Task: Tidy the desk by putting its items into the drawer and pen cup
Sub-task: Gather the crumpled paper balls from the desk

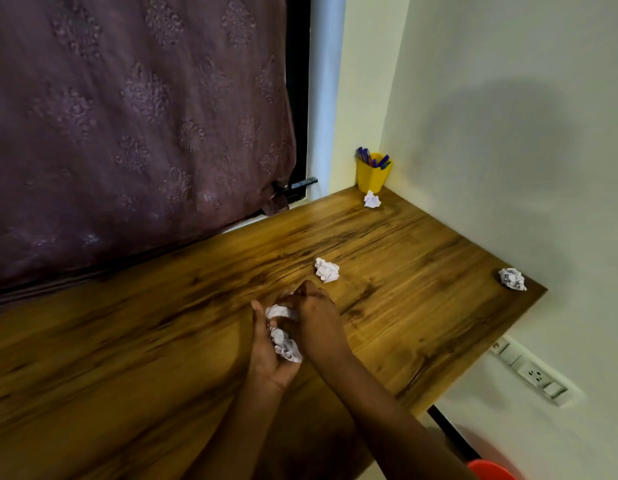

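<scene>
Pen cup (374,176) holds blue pens (365,156); left hand (267,363) and right hand (319,322) together grip crumpled paper balls (288,348).

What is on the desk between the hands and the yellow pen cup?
Two crumpled paper balls, in the head view: the middle ball just beyond the right hand, and the far ball right in front of the pen cup.

Dim warm light, soft shadow on wall (491,133), wide-angle bending
</scene>
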### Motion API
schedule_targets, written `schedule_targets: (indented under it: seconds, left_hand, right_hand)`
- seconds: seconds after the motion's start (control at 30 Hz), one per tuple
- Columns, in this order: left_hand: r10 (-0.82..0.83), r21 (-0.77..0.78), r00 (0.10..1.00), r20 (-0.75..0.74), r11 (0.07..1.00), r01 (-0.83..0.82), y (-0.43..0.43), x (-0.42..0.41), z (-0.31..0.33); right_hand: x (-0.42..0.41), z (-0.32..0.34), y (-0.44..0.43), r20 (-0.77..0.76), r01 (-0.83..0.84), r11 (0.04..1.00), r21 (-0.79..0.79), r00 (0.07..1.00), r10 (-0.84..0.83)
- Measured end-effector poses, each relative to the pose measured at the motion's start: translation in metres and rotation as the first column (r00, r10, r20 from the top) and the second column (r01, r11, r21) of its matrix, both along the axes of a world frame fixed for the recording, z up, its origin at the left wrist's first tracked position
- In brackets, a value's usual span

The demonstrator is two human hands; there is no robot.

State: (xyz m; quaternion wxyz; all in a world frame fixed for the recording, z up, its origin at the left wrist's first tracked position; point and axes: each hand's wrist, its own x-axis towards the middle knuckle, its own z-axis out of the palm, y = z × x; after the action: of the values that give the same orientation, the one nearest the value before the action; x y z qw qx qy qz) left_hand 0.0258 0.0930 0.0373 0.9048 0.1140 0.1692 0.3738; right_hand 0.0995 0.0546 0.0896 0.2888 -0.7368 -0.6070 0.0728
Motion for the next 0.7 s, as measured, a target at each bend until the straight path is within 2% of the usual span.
schedule_targets:
  seconds: [0.1,0.13,0.17,0.2,0.23,0.27,0.33,0.37,0.43,0.47,0.57,0.7]
  left_hand:
    - [-0.02,-0.006,1.0,0.014,1.0,0.02,0.002,0.013,0.001]
    - [0.0,-0.009,1.0,0.018,1.0,0.0,0.005,0.018,0.001]
    - [0.035,-0.013,0.999,0.011,0.999,-0.034,0.011,0.02,0.0]
    - [0.072,-0.013,0.997,-0.017,0.997,-0.072,0.02,0.024,-0.003]
    - [0.108,-0.015,0.993,-0.052,0.994,-0.109,0.027,0.026,-0.004]
    - [0.147,-0.029,0.987,-0.058,0.988,-0.149,0.035,0.028,-0.006]
    - [0.198,-0.052,0.98,-0.011,0.979,-0.198,0.045,0.034,-0.008]
    - [0.217,-0.061,0.976,0.005,0.974,-0.216,0.048,0.04,-0.009]
    - [0.256,-0.074,0.967,0.01,0.964,-0.255,0.052,0.052,-0.012]
    - [0.267,-0.074,0.963,0.022,0.962,-0.265,0.053,0.058,-0.014]
    - [0.289,-0.074,0.955,0.06,0.956,-0.285,0.056,0.073,-0.022]
    - [0.303,-0.055,0.948,0.099,0.953,-0.299,0.056,0.087,-0.027]
  right_hand:
    - [0.014,0.006,0.007,0.085,-0.035,0.995,-0.089,0.995,0.043]
    - [0.022,0.007,0.009,0.001,-0.068,0.992,-0.102,0.998,0.069]
    - [0.032,0.009,0.01,-0.172,-0.116,0.988,-0.102,0.98,0.097]
    - [0.047,0.01,0.014,-0.389,-0.166,0.982,-0.09,0.914,0.119]
    - [0.063,0.008,0.018,-0.513,-0.164,0.985,-0.05,0.85,0.116]
    - [0.081,0.003,0.027,-0.534,-0.103,0.995,-0.017,0.842,0.078]
    - [0.117,-0.009,0.049,-0.39,0.033,0.999,-0.014,0.92,-0.036]
    - [0.131,-0.017,0.061,-0.248,0.058,0.995,-0.078,0.966,-0.076]
    - [0.149,-0.034,0.082,0.021,0.045,0.966,-0.255,0.999,-0.041]
    - [0.154,-0.043,0.091,0.075,0.018,0.948,-0.317,0.997,0.006]
    - [0.158,-0.057,0.1,0.064,-0.071,0.936,-0.343,0.993,0.099]
    - [0.173,-0.043,0.095,-0.07,-0.016,0.988,-0.152,0.998,0.005]
